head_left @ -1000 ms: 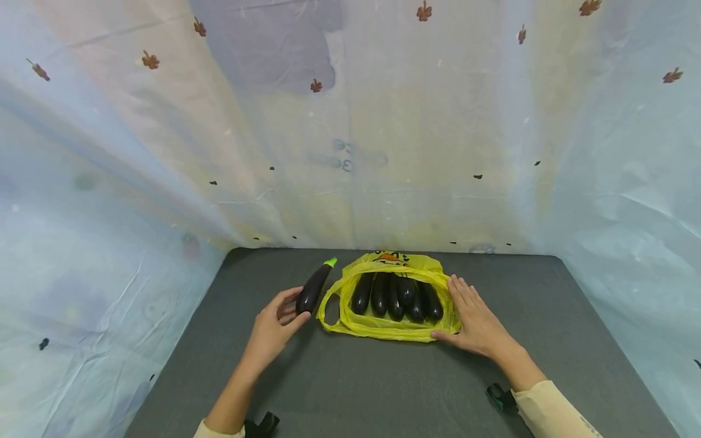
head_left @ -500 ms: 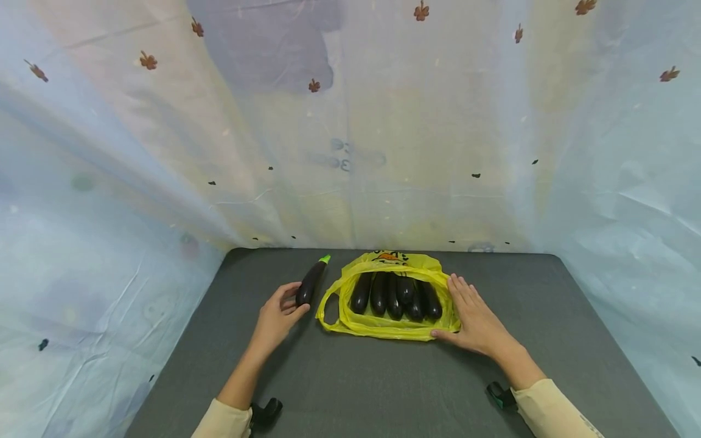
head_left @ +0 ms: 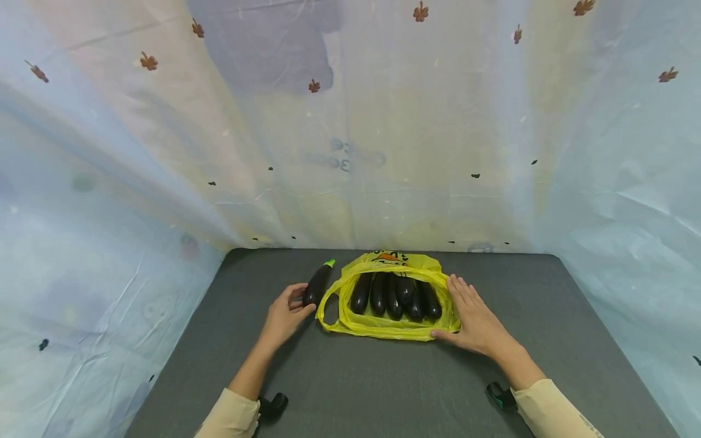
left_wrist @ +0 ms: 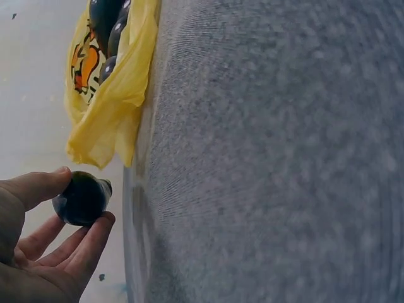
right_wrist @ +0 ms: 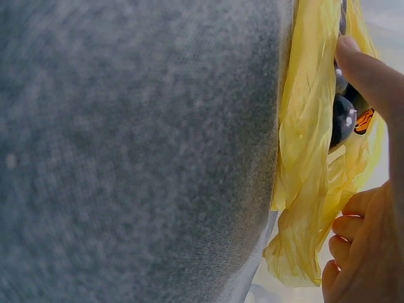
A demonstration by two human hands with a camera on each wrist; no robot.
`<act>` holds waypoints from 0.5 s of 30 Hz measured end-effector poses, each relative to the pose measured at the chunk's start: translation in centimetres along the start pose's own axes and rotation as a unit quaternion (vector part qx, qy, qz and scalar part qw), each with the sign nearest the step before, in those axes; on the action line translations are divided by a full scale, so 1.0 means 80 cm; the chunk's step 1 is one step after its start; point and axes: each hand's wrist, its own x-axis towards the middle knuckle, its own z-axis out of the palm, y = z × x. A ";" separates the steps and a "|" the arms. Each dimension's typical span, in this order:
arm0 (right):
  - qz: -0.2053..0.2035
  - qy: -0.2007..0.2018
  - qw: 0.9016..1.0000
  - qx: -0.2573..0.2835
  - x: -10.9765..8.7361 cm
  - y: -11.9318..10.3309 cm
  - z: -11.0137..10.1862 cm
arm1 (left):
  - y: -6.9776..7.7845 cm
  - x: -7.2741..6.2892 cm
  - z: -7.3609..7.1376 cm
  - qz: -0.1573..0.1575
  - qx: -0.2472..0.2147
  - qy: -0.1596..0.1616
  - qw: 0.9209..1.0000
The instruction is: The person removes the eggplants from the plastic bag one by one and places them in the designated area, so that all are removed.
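My left hand holds an eggplant by its rounded lower end, between thumb and fingers. The eggplant's green stem end points away, slightly right. In the left wrist view that eggplant shows end-on, pinched from both sides. Just right of it lies a yellow plastic bag, its mouth facing me. Several dark eggplants lie side by side inside. My right hand rests along the bag's right side with straight fingers, its thumb at the front rim. The right wrist view shows the thumb over the bag's edge.
The bag stands on a dark grey table, near its far edge. One loop handle spreads left beside the held eggplant. A pale patterned sheet hangs behind the table and at both sides. Black straps sit at both wrists.
The held eggplant first moved slightly away and left, then back right toward the bag with my left hand. My right hand and the bag have stayed in place.
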 end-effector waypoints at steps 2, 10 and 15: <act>-0.001 0.001 1.000 -0.001 0.000 0.000 0.001 | 0.001 0.001 0.002 -0.001 0.000 0.000 1.000; -0.007 0.011 1.000 -0.006 0.000 0.000 0.000 | 0.001 0.002 0.010 -0.008 0.013 0.002 1.000; -0.012 0.017 1.000 -0.005 0.000 -0.001 -0.001 | -0.001 0.003 0.014 -0.008 0.015 0.003 1.000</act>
